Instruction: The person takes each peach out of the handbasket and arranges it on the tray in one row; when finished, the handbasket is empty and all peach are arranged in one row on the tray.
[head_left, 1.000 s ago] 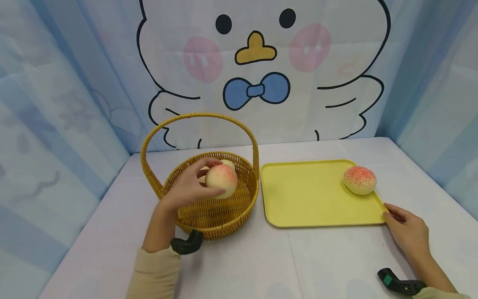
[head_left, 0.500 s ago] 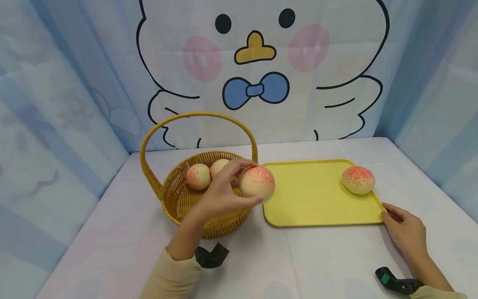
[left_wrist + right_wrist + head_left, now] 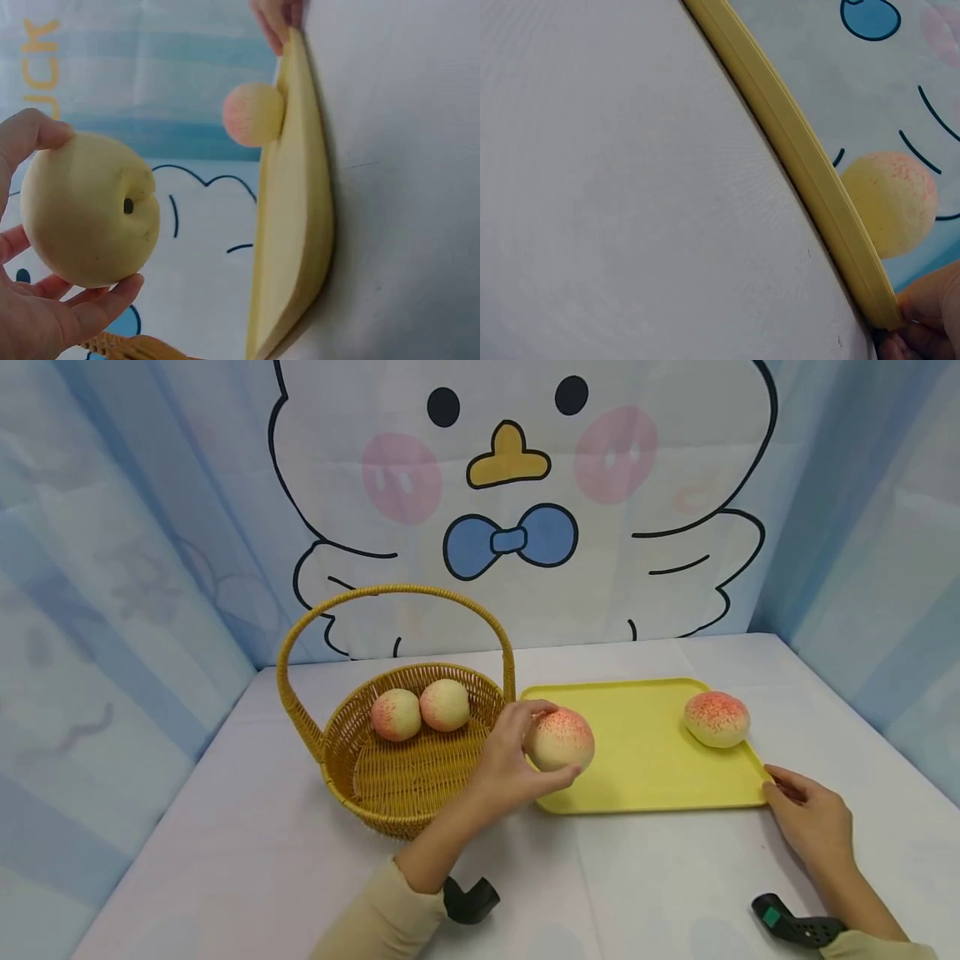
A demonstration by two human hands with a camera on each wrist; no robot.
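The left hand (image 3: 517, 760) holds a round cream-coloured peach with a red-speckled blush (image 3: 561, 742) between thumb and spread fingers. The peach is raised above the left edge of a yellow rectangular tray (image 3: 645, 768); a small dark hole in its dimple faces the left wrist view. The right hand (image 3: 813, 818) grips that tray at its near right corner.

A second cream peach, red-speckled on top (image 3: 716, 720), rests at the tray's right edge, towards the far corner. The tray lies on the white-covered worktop (image 3: 637, 885), right of a round golden-brown woven basket with an arched handle (image 3: 420, 785). Inside the basket, towards its far edge, two blushed cream peaches (image 3: 446, 705) sit side by side. Black devices (image 3: 471, 902) are on both wrists.
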